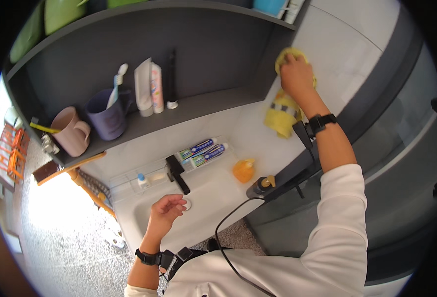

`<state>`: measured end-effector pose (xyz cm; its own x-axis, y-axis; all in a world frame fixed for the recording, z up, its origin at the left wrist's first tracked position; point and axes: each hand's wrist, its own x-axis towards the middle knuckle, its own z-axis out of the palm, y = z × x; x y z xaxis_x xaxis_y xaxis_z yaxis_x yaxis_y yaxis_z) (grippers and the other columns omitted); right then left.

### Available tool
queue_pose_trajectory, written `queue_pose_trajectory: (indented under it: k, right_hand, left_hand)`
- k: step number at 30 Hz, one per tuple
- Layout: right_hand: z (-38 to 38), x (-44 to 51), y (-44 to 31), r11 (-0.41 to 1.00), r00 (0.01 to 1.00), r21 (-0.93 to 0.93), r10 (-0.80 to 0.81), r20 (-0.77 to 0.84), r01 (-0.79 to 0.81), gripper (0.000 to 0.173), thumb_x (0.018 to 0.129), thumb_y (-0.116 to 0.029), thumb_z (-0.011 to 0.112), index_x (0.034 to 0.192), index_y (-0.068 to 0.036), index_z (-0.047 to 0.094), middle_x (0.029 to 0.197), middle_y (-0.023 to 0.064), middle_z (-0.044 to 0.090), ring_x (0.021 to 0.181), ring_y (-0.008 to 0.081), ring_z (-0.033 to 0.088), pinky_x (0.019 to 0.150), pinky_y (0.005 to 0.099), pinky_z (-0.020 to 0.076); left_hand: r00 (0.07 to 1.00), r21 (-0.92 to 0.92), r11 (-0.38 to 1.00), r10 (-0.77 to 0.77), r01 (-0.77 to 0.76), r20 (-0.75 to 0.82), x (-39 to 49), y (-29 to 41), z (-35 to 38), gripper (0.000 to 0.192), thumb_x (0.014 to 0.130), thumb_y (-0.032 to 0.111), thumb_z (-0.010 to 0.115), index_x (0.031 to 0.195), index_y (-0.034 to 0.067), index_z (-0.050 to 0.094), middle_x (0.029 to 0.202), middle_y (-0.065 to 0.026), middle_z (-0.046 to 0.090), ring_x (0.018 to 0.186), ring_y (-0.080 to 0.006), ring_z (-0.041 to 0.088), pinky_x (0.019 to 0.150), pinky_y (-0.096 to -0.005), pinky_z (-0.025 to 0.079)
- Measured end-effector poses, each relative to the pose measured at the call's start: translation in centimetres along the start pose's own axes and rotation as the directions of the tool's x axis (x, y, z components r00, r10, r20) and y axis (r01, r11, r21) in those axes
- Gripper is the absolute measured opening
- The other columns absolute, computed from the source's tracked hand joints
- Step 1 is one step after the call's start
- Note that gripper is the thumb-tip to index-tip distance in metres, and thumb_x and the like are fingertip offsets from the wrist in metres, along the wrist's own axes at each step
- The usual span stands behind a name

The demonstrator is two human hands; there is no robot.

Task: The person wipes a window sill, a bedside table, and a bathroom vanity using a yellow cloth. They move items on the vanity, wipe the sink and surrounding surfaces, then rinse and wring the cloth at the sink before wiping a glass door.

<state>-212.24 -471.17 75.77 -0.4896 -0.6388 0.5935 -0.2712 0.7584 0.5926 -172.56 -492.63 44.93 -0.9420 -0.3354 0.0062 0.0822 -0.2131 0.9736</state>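
My right hand (296, 76) is closed on a yellow cloth (282, 120), pressed near the right side panel of the dark shelf and the pale wall (337, 55). Part of the cloth hangs down below the hand and shows a grey-and-white band. My left hand (168, 209) holds nothing; its fingers are loosely curled over the white washbasin (207, 200), just below the black faucet (177, 174). An orange mesh sponge (243, 170) lies on the basin's right rim, beside a dark pump bottle (261, 186).
The dark shelf (211, 96) holds a pink mug (71, 131), a purple mug (107, 117) with a toothbrush, and upright tubes (150, 89). Toothpaste tubes (203, 152) lie behind the faucet. A black cable (218, 230) crosses in front of my body. A glass partition (382, 148) stands right.
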Motion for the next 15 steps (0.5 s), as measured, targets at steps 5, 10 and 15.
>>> queue_pose_trajectory:
  k: [5, 10, 15]
  right_hand:
    - [1.1, -3.0, -3.9, 0.751, 0.899, 0.629, -0.115, 0.424, -0.201, 0.040, 0.082, -0.010, 0.067, 0.120, -0.007, 0.075, 0.132, 0.0197, 0.066, 0.121, 0.0391, 0.063, 0.104, 0.0420, 0.0510]
    - [3.4, -5.9, -6.3, 0.432, 0.998, 0.900, 0.014, 0.056, -0.057, 0.044, 0.083, -0.009, 0.065, 0.126, -0.002, 0.071, 0.132, 0.0245, 0.064, 0.122, 0.0406, 0.062, 0.106, 0.0420, 0.0487]
    - [6.3, -3.3, -8.6, 0.509, 0.941, 0.795, 0.104, 0.322, -0.328, 0.045, 0.085, -0.008, 0.064, 0.130, -0.005, 0.070, 0.133, 0.0237, 0.064, 0.122, 0.0417, 0.062, 0.107, 0.0441, 0.0491]
  left_hand:
    - [0.999, -0.004, 1.000, -0.026, 0.026, -0.043, -1.7, 0.4, -2.9, 0.030, 0.097, -0.003, 0.064, 0.127, 0.000, 0.065, 0.112, -0.0096, 0.074, 0.097, -0.0164, 0.070, 0.082, -0.0286, 0.056]
    - [0.993, 0.025, 0.996, -0.078, 0.081, -0.083, -3.5, 0.4, -5.4, 0.030, 0.096, -0.004, 0.064, 0.126, 0.000, 0.065, 0.111, -0.0097, 0.073, 0.096, -0.0167, 0.070, 0.082, -0.0291, 0.056]
    - [0.973, 0.092, 0.980, -0.159, 0.176, -0.167, -5.7, 0.3, -7.9, 0.029, 0.096, -0.003, 0.064, 0.125, -0.001, 0.065, 0.111, -0.0101, 0.074, 0.095, -0.0178, 0.071, 0.081, -0.0307, 0.057]
